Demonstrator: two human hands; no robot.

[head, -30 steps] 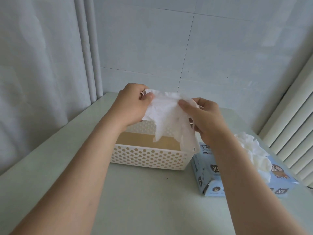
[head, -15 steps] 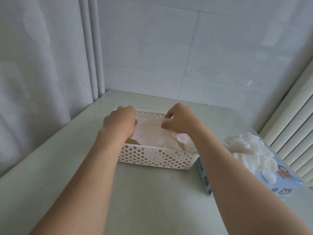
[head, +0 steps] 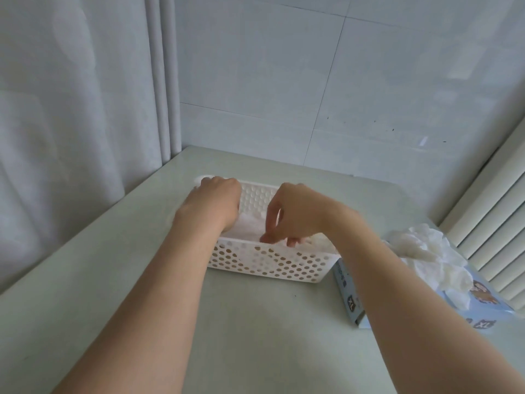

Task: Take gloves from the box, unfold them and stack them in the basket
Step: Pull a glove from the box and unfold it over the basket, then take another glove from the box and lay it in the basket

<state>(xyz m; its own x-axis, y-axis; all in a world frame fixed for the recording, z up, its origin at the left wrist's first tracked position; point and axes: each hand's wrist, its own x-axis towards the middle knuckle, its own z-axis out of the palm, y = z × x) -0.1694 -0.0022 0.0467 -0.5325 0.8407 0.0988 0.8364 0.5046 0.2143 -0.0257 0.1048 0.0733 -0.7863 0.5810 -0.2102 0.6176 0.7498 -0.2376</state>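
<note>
A white perforated basket (head: 270,264) stands mid-table. A white glove (head: 247,227) lies spread inside it. My left hand (head: 214,201) reaches into the basket's left end, knuckles up and fingers curled down onto the glove's left edge. My right hand (head: 297,216) is over the right half, with thumb and fingertips pointing down and pinching the glove near the front wall. A blue glove box (head: 350,298) lies to the right of the basket, and a bunch of crumpled white gloves (head: 420,247) spills from its top.
The pale green table (head: 255,336) meets a tiled wall at the back and a curtain (head: 71,123) on the left. A ribbed white panel (head: 494,237) rises at the right, close behind the glove box.
Both hands have brought the glove down from above the basket into it. My right hand has moved toward the front wall, and my left hand has gone deeper at the left end.
</note>
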